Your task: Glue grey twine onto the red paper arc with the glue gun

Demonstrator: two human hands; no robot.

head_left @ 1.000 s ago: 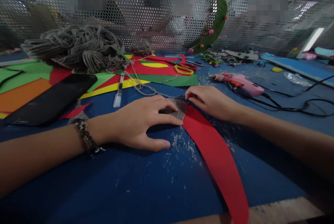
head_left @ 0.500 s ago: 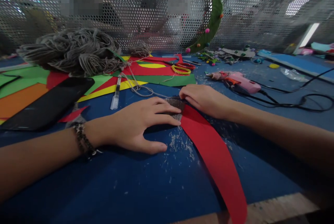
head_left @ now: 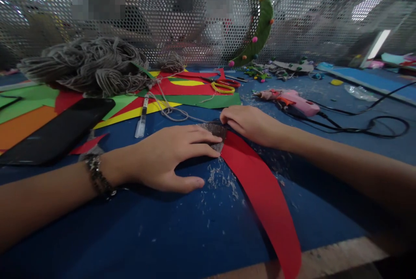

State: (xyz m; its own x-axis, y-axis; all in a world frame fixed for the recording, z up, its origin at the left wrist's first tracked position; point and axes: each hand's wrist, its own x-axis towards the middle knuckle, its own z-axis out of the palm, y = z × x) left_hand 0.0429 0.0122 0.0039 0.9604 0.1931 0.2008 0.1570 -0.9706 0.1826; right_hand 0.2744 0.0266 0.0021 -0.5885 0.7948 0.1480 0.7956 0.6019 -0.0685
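A curved red paper strip [head_left: 263, 192] lies on the blue table, its near end reaching past the front edge. Grey yarn wraps cover its far end [head_left: 217, 131]. My left hand [head_left: 175, 155] rests palm down with fingers spread, the fingertips touching the wrapped part. Beyond the strip's far edge, my right hand [head_left: 248, 124] has its fingers pinched together where a loose grey yarn strand [head_left: 186, 117] leads up to them. The fingertips themselves are partly hidden.
A black phone [head_left: 61, 129], a capped pen [head_left: 141, 116], coloured sheets and a big grey yarn heap [head_left: 87, 64] lie left and behind. Scissors [head_left: 224, 86] are at the back. A pink glue gun [head_left: 292, 100] with its cord sits right. A perforated metal screen [head_left: 182, 23] stands behind.
The whole view has shifted slightly, so everything appears a little further left. Both hands keep nearly the same pose over the wrapped end.
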